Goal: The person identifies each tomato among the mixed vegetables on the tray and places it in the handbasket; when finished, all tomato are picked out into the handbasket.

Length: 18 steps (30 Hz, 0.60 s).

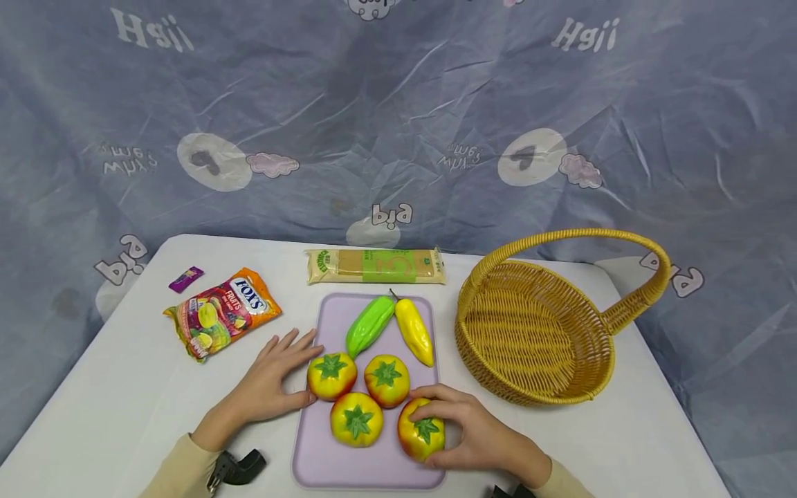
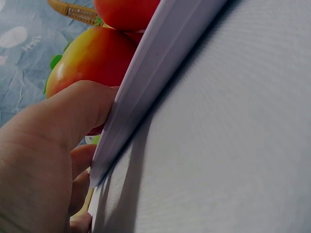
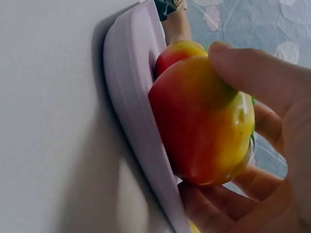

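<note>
My right hand (image 1: 476,432) grips a glossy yellow-red tomato (image 1: 411,434) with a green star-shaped top, thumb on the near side and fingers on the far side. In the right wrist view this tomato (image 3: 204,121) is over the edge of the lilac tray (image 3: 138,92). My left hand (image 1: 270,380) lies at the tray's left edge with fingers spread, its fingertips beside another tomato (image 1: 332,375). Two more tomatoes, the upper one (image 1: 387,380) and the lower one (image 1: 356,420), sit on the tray (image 1: 373,474). Behind them lie a green ridged vegetable (image 1: 370,325) and a yellow pepper (image 1: 414,332).
To the right stands a wicker basket (image 1: 523,332) with a tall handle. A noodle packet (image 1: 376,266) lies behind the tray. On the left are a Fox's candy bag (image 1: 224,311) and a small purple wrapped sweet (image 1: 186,279). A printed grey-blue cloth (image 1: 398,124) hangs behind the white table.
</note>
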### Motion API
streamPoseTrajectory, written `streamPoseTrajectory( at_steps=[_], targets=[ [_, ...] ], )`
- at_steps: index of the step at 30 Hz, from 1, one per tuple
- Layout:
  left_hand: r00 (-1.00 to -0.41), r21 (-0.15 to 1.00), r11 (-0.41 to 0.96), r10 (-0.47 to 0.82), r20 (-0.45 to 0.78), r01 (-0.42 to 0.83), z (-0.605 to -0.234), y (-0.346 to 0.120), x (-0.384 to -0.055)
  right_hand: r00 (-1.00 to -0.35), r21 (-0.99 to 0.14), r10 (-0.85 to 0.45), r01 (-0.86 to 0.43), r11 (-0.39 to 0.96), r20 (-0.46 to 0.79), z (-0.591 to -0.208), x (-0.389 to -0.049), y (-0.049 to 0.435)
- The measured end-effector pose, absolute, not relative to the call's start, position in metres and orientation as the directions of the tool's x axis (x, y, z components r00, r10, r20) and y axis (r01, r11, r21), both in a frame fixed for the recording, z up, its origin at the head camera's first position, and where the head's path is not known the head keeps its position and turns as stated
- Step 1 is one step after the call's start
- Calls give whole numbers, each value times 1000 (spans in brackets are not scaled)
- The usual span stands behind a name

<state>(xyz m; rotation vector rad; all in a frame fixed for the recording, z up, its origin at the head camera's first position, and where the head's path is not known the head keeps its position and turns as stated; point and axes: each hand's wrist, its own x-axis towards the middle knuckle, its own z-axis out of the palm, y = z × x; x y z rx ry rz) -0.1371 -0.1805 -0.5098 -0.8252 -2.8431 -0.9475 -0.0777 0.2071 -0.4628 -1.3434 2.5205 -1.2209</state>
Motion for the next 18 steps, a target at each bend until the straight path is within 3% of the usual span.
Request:
streamPoseTrajectory(
  at_steps=[18],
  targets=[
    [-852,543,664,469,232,514,-511,-179,-135,-607,-569,-736,-733,373,300,-457,-72,205]
  ],
)
